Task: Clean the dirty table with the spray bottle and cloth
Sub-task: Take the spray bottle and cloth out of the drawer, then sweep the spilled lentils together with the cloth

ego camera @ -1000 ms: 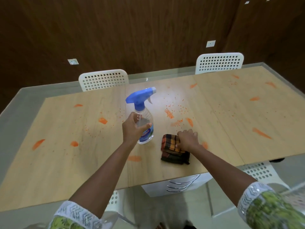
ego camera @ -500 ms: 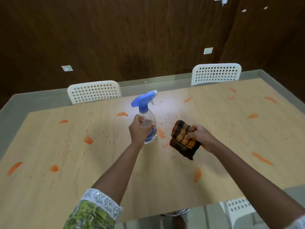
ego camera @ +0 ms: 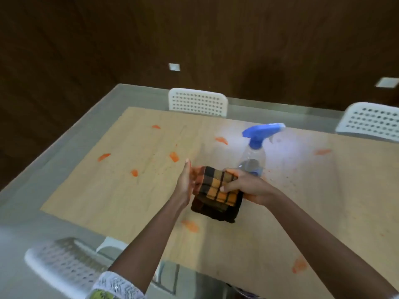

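The right hand (ego camera: 248, 186) is clamped on a folded checked cloth (ego camera: 218, 195), orange and dark brown, with the thumb lying across its upper face and the fingers curled round its right edge. The cloth hangs in the air above the tabletop (ego camera: 112, 190), its lower dark layers drooping toward 6 o'clock. The left hand (ego camera: 185, 184) stands edge-on just at 9 o'clock of the cloth, fingers straight and together, the palm turned toward the cloth and touching or nearly touching its left edge; it grips nothing.

The spray bottle (ego camera: 253, 156) stands upright on the tabletop at 1 o'clock of the cloth, just behind the right hand, with no hand on it. Its body is clear, its trigger head blue, and the nozzle points toward 3 o'clock.

The wooden tabletop carries many orange smears (ego camera: 174, 156): several at 9 to 11 o'clock of the hands, one just below the cloth at 6 o'clock, one at 5 o'clock near the near edge, and one at 2 o'clock beyond the bottle. Fine orange specks lie at 3 o'clock of the bottle.

White perforated chairs (ego camera: 197, 102) stand at the far side at 12 and 2 o'clock, and another sits at 7 o'clock by the near edge. The whole view is somewhat blurred.
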